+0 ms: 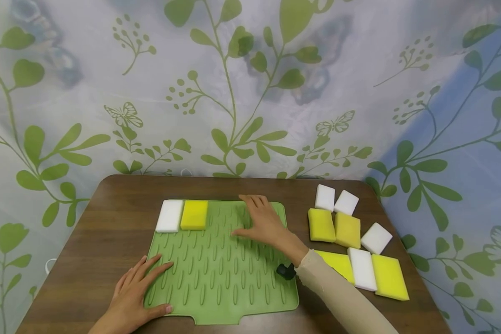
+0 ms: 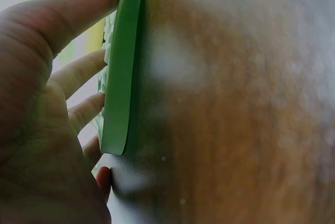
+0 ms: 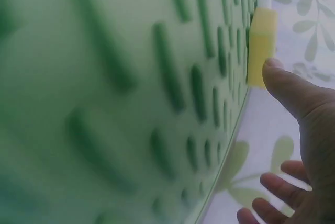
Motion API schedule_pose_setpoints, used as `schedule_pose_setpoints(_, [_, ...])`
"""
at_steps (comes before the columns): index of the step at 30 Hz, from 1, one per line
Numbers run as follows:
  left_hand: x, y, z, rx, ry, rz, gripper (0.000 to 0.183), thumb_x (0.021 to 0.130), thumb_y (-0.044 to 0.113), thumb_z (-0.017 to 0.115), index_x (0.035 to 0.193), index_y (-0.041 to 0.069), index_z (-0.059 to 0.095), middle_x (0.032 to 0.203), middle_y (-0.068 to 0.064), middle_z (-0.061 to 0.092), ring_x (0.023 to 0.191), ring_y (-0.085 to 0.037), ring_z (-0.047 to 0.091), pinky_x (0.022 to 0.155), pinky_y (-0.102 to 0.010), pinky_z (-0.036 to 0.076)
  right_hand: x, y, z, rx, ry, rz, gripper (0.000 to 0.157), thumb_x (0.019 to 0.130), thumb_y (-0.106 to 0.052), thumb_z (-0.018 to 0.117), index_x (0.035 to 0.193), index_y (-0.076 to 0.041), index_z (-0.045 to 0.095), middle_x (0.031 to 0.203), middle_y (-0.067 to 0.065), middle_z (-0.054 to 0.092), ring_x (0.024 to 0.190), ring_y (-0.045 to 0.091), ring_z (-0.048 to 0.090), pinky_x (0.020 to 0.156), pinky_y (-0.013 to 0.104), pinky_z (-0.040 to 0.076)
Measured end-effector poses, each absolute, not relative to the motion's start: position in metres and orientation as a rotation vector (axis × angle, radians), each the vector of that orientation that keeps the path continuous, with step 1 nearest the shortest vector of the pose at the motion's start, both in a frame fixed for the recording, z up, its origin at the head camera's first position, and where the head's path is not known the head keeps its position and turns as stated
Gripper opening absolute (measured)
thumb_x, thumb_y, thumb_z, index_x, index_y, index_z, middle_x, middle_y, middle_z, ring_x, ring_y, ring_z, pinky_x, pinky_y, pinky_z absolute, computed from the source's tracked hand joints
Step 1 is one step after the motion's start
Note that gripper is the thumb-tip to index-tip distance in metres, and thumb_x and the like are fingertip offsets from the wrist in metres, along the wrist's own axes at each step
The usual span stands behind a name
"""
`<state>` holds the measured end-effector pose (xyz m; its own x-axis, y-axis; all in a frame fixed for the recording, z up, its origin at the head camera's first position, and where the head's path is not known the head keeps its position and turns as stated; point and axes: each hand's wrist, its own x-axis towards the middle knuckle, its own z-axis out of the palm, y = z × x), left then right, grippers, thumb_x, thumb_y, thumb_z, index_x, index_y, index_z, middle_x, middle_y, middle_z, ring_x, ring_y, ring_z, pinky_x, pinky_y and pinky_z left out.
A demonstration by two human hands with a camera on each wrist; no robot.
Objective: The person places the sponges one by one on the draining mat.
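Your left hand (image 1: 131, 290) rests spread on the ribbed green rubbery mat (image 1: 217, 297); your empty right hand (image 1: 263, 223) hovers above, splayed. Sweeping left could shove the rectangular yellow foam block (image 1: 194, 215) into the rectangular white foam block (image 1: 169, 216), far-left on the mat.

No text, label, brand, number or sign can be read on anything in the head view or either wrist view.

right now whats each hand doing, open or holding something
Left hand: open, touching the green mat.
Right hand: open over the mat, holding nothing.
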<state>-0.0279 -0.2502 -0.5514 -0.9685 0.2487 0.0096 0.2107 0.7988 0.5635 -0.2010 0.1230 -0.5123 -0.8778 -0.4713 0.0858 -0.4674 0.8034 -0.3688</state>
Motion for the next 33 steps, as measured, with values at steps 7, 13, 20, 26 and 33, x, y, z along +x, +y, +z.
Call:
schedule_pose_setpoints(7, [-0.028, -0.251, -0.553, 0.379, 2.915, 0.916, 0.095, 0.075, 0.063, 0.092, 0.158, 0.042, 0.051, 0.172, -0.007, 0.037, 0.156, -0.051, 0.029, 0.107, -0.079, 0.023, -0.196, 0.166, -0.51, -0.74, 3.017, -0.562, 0.104, 0.088, -0.063, 0.083, 0.169, -0.021, 0.033, 0.166, 0.006, 0.044, 0.157, 0.035, 0.036, 0.125, 0.061, 0.04])
schedule_pose_setpoints(13, [-0.028, -0.251, -0.554, 0.379, 2.919, 0.919, 0.095, 0.075, 0.063, 0.092, 0.158, 0.042, 0.051, 0.172, -0.006, 0.038, 0.157, -0.05, 0.028, 0.107, -0.079, 0.023, -0.198, 0.204, -0.502, -0.657, 3.065, -0.594, 0.102, 0.089, -0.059, 0.085, 0.168, -0.017, 0.035, 0.166, 0.012, 0.043, 0.157, 0.039, 0.036, 0.125, 0.066, 0.038])
schedule_pose_setpoints(20, [-0.028, -0.25, -0.552, 0.379, 2.925, 0.914, 0.095, 0.074, 0.062, 0.092, 0.157, 0.041, 0.052, 0.172, -0.007, 0.038, 0.156, -0.051, 0.029, 0.107, -0.079, 0.023, -0.202, 0.247, -0.498, -0.519, 3.081, -0.669, 0.101, 0.09, -0.054, 0.085, 0.168, -0.016, 0.033, 0.167, 0.016, 0.041, 0.155, 0.043, 0.035, 0.123, 0.068, 0.037])
schedule_pose_setpoints(26, [-0.027, -0.25, -0.55, 0.374, 2.924, 0.905, 0.095, 0.074, 0.063, 0.093, 0.157, 0.041, 0.052, 0.172, -0.008, 0.039, 0.156, -0.052, 0.029, 0.107, -0.078, 0.024, -0.21, 0.278, -0.5, -0.42, 3.071, -0.677, 0.101, 0.093, -0.055, 0.083, 0.168, -0.012, 0.032, 0.168, 0.021, 0.038, 0.155, 0.05, 0.031, 0.123, 0.072, 0.034])
schedule_pose_setpoints(33, [-0.027, -0.249, -0.549, 0.384, 2.925, 0.905, 0.094, 0.075, 0.063, 0.092, 0.157, 0.041, 0.052, 0.172, -0.008, 0.039, 0.156, -0.052, 0.03, 0.107, -0.078, 0.024, -0.227, 0.308, -0.499, -0.318, 3.015, -0.72, 0.102, 0.096, -0.06, 0.077, 0.17, -0.01, 0.028, 0.171, 0.027, 0.032, 0.157, 0.053, 0.025, 0.124, 0.075, 0.028])
